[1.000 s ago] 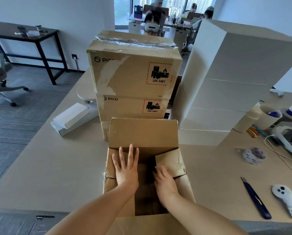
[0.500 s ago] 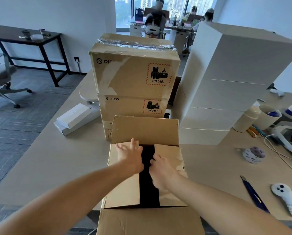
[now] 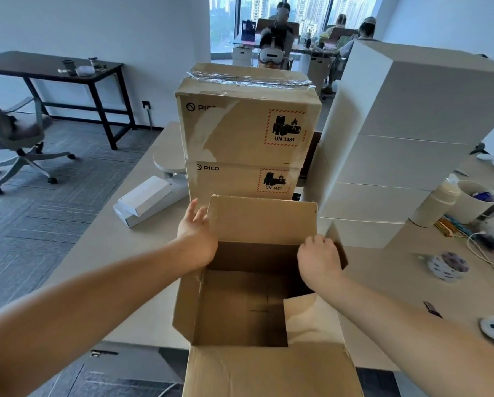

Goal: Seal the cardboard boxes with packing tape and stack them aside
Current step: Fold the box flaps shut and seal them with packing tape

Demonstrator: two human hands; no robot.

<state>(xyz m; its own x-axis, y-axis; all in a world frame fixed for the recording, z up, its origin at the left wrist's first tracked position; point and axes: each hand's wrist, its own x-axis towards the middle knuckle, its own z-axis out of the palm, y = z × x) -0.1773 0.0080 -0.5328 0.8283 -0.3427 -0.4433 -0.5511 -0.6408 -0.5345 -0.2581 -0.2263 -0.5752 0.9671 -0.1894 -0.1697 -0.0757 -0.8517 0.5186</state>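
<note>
- Here, head view: the open box [image 3: 240, 305] sits unsealed at the tabletop's [image 3: 102, 270] near edge, just before the stacked boxes [image 3: 248, 133].
- Left hand [image 3: 197, 239]: fingers loose and straight beside the rear flap [image 3: 263, 219].
- Right hand [image 3: 320, 259]: fingers curled around the side flap [image 3: 340, 253].
- Tape roll [image 3: 447, 266] lies well apart, rightward.

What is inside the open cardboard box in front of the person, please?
Only bare cardboard floor and walls show inside the open cardboard box. A flap leaning inward covers its near right corner, and the right hand hides part of the far side.
</note>
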